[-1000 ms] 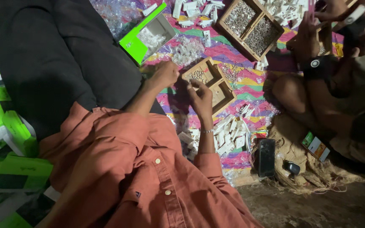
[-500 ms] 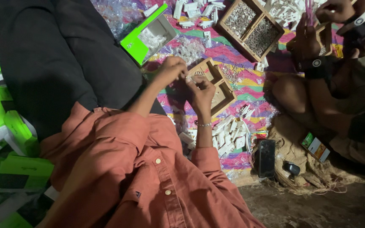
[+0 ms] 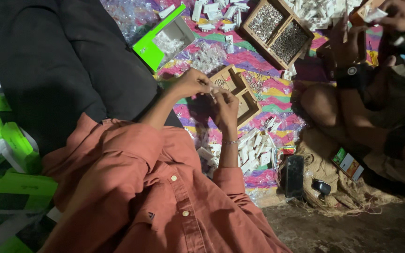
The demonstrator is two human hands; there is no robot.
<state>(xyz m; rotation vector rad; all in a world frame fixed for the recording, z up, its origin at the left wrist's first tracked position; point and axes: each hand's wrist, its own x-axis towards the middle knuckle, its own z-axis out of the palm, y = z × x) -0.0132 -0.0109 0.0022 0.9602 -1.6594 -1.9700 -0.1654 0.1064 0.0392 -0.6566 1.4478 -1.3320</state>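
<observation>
My left hand (image 3: 191,83) and my right hand (image 3: 225,105) meet fingertip to fingertip above the small wooden tray (image 3: 236,93). Both are closed in a pinch on a small white part (image 3: 212,91), which sits between the two sets of fingertips; its exact shape is too small to make out. A thin bracelet (image 3: 230,142) circles my right wrist, and the rolled sleeves of my rust-orange shirt (image 3: 141,187) fill the lower foreground.

The small wooden tray, with two compartments, lies on the multicoloured striped mat (image 3: 277,98) directly under my hands. Near my right forearm is a heap of white plastic pieces (image 3: 251,152). Farther up the mat stands a larger wooden tray (image 3: 276,30) whose two compartments hold small metal parts. An open green box (image 3: 165,35) lies at upper left, beside clear plastic bags (image 3: 207,56). Green cartons (image 3: 5,140) are stacked along the left edge. A dark phone (image 3: 294,175) rests on burlap at lower right. Another person's hand (image 3: 348,44) works at the upper right, well apart from mine.
</observation>
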